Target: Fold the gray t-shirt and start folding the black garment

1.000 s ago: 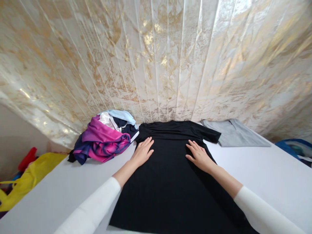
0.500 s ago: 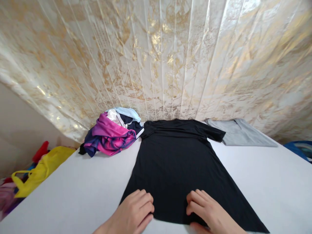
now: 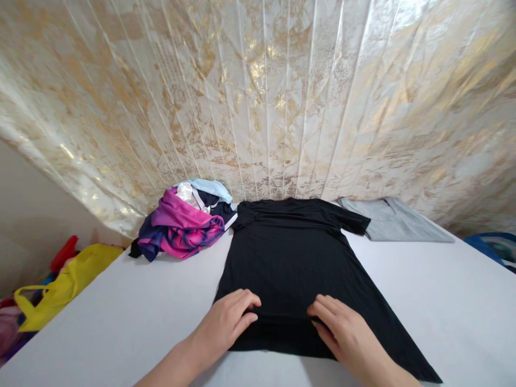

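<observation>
A black T-shirt (image 3: pixel 286 263) lies spread on the white table, its collar end far from me and its hem close by. Near its lower left part, my left hand (image 3: pixel 231 320) has curled fingers and thumb closed on the fabric. My right hand (image 3: pixel 338 325) grips the cloth likewise, to the right of the middle. Between both hands runs a raised crease, with a darker strip of shirt below it. The lower right corner lies flat and flares outward. Fabric inside my fingers is mostly hidden.
A heap of crumpled clothes (image 3: pixel 183 223), pink, purple, navy and light blue, sits at the back left. A folded grey garment (image 3: pixel 407 220) lies at the back right of the white table (image 3: pixel 133 317). Beyond the left edge is a yellow bag (image 3: pixel 72 282); behind hangs a gold-patterned curtain (image 3: pixel 266 107).
Both hands have moved away from me, up from the hem, and the shirt's near part has shifted with a crease between them. The view has tilted slightly.
</observation>
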Available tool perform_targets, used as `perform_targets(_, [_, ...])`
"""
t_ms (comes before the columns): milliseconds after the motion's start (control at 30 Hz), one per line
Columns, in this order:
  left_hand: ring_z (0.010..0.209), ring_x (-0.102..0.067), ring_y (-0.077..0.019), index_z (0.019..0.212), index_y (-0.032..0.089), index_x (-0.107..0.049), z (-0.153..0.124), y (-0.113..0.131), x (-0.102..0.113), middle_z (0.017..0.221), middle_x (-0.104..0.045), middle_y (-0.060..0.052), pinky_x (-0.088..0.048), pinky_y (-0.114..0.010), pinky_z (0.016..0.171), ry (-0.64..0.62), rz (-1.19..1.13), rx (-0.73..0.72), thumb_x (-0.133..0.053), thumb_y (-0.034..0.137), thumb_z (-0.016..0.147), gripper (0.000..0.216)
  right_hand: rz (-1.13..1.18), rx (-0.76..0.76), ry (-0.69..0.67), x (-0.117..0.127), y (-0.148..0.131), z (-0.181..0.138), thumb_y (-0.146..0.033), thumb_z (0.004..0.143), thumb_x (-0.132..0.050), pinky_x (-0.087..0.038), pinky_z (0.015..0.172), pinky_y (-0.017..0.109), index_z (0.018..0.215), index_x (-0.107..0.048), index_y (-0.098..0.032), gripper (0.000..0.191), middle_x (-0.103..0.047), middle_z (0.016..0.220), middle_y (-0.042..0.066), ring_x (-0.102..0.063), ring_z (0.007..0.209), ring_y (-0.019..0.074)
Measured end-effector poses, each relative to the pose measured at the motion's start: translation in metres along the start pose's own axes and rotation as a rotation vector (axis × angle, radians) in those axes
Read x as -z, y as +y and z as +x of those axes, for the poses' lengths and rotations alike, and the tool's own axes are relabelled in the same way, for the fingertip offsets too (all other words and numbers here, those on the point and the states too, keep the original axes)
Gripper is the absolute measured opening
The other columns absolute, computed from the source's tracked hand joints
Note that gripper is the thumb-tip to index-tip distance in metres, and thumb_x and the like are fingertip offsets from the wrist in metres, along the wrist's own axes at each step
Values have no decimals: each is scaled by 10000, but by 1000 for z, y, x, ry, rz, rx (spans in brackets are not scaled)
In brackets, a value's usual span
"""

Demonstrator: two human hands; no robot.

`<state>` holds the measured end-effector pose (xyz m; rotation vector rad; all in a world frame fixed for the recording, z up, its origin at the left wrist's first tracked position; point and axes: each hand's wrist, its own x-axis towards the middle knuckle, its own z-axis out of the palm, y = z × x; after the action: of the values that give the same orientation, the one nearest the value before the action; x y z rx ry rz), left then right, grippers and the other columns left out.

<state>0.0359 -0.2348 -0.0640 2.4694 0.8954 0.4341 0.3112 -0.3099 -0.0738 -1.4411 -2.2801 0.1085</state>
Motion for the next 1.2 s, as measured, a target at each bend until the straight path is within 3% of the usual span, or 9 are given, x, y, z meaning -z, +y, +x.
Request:
perform_targets(133, [912, -535, -199, 1076, 200, -526, 1, -4, 7, 992, -585, -45, -417, -318, 810, 96, 259, -109, -410, 42, 897, 265, -1, -30, 132, 26, 18, 13, -61, 860, -406, -465, 737, 285, 938, -528, -236, 227, -603, 923, 36, -582, 836, 170])
perform_targets(300, [811, -525, -189, 1002, 218, -569, -24, -11, 1, 950, -599, -25, -420, -311, 739, 3, 361, -192, -424, -32, 835, 334, -60, 43, 5, 21, 41, -26, -66, 853, -416, -480, 718, 294, 935, -568, -270, 268, -622, 941, 24, -590, 806, 170])
perform_targets(533, [1015, -530, -204, 1104, 236, -559, -54, -25, -1, 1109, -578, -48, -424, -346, 918, 53, 283, -60, -378, -84, 715, 535, -173, -251, 163, 0, 69, -101, -291, 843, -553, -508, 848, 339, 1141, -525, -273, 300, -594, 1133, 65, -601, 1013, 227])
perform_targets(700, [1009, -555, -199, 1087, 258, -589, -66, -41, -3, 1072, -586, -39, -439, -332, 942, 108, 282, -34, -393, -59, 716, 525, -129, -378, 192, 4, 89, -124, -235, 811, -492, -525, 824, 342, 1092, -538, -257, 285, -626, 1064, 63, -628, 961, 226])
perform_targets(933, [946, -604, -149, 1067, 260, -633, -75, -51, 0, 1022, -586, -35, -489, -223, 854, 119, 211, 19, -392, -35, 733, 507, 59, -522, 217, 46, 119, -127, -308, 759, -525, -535, 652, 296, 843, -648, -256, 158, -671, 948, 67, -641, 821, 234])
perform_targets(1100, [1014, -607, -156, 1165, 283, -618, -73, -44, 7, 1101, -610, -19, -479, -210, 913, 62, 232, -12, -494, 39, 787, 467, 255, -539, 39, 48, 121, -120, -282, 661, -591, -541, 695, 289, 823, -697, -238, 199, -693, 1006, 76, -649, 887, 253])
perform_targets(1200, [1027, -602, -165, 1240, 299, -582, -75, -40, 13, 1134, -618, -15, -472, -217, 935, 8, 273, -60, -581, 176, 850, 408, 308, -617, 39, 50, 121, -113, -322, 643, -626, -531, 623, 277, 794, -694, -239, 186, -708, 916, 56, -644, 764, 227])
